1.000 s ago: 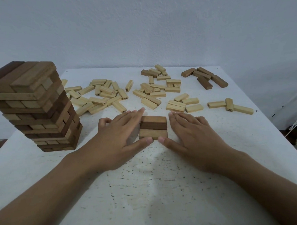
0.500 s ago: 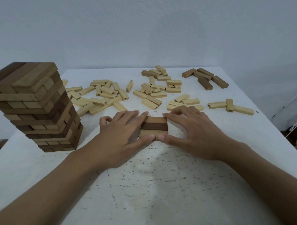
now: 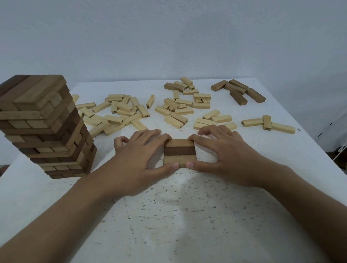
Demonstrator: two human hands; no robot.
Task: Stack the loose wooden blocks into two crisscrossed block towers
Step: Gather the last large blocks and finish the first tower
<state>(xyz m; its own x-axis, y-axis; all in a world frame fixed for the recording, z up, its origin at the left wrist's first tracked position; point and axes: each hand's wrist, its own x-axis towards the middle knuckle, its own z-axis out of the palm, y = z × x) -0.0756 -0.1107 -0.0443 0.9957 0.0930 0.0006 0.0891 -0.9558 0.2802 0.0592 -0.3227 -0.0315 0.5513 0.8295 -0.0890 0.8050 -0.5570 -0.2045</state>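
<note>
- White speckled counter (image 3: 185,220) against a pale wall, that is my view from the head camera. On the left stands one finished tower (image 3: 41,126).
- And the second tower?
- Only its bottom layer (image 3: 179,151) exists. It is in the middle of the counter, well apart from the tower. Three blocks lie side by side and touch: a dark one between two lighter brown ones, all running left to right.
- What do the hands do?
- The left hand (image 3: 136,159) and the right hand (image 3: 225,156) both hold this layer. On each hand the thumb presses the near edge and the fingers reach the far edge, so the layer is pinched from both sides. I judge this is the squaring step.
- Next?
- I think one hand must let go and take three pieces from the loose blocks (image 3: 122,110) behind, or from the dark blocks (image 3: 239,92) at the far right. They go crosswise on top. The layer looks flat and even, so it should carry them.
</note>
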